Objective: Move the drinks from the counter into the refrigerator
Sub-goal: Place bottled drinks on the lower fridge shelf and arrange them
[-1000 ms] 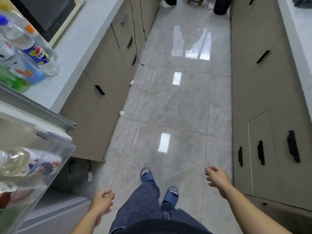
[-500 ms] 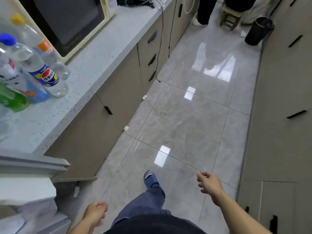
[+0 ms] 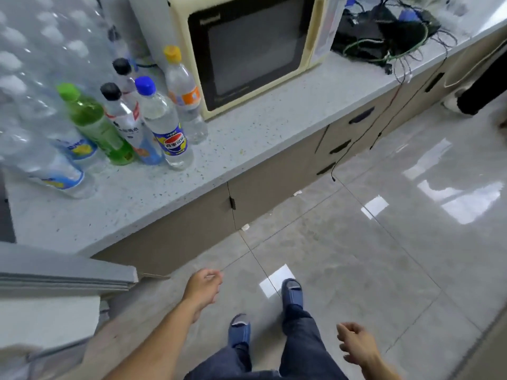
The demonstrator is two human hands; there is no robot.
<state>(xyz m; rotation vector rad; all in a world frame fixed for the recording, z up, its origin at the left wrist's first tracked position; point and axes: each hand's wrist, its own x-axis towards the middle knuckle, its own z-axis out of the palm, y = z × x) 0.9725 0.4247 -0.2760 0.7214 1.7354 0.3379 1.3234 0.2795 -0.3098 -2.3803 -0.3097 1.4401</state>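
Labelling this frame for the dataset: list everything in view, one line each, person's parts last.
blue-cap bottle: 1, clear, blue-yellow label, counter front
green bottle: 1, green cap, left of it
orange-label bottle: 1, yellow cap, beside microwave
black-cap bottles: 2, clear, mid cluster
other clear bottles: blurred, count unclear, far left
microwave: 1, cream, counter back
cables: black-green tangle, counter right
counter: 1, grey speckled
floor: grey glossy tiles
slippers: 2, blue
left hand: empty, loosely curled
right hand: empty, loosely curled
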